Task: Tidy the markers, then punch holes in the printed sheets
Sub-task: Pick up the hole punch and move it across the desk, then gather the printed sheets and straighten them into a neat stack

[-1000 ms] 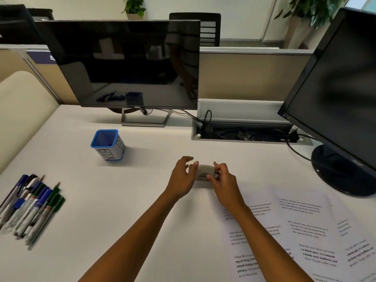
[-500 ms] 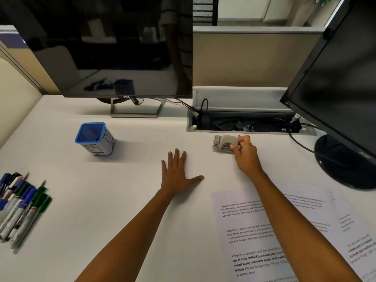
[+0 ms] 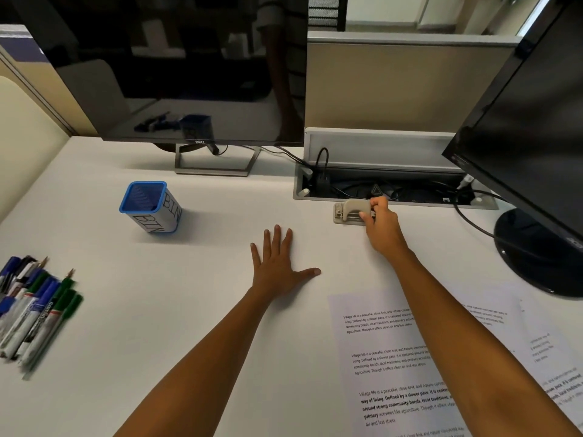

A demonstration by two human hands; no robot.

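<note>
Sheets of printed text [image 3: 388, 361], at least three overlapping, lie nearest on the right, fanned within reach for punching. Markers [image 3: 34, 313], roughly ten in a loose heap at the left edge, await tidying. Left hand [image 3: 279, 266] rests flat on the desk [image 3: 189, 310], fingers spread, likely bracing. One blue-rimmed bin [image 3: 151, 206] stands upright, empty, probably for the markers. Farthest, right hand [image 3: 380, 227] pinches the single hole punch [image 3: 350, 211] beside the cable tray [image 3: 391, 190].

The white table [image 3: 195, 310] carries markers [image 3: 34, 313] at the left edge, a blue-rimmed bin [image 3: 150, 206] far left, a hole punch [image 3: 351, 211] far, printed sheets [image 3: 394, 367] near right, and two monitor stands.
</note>
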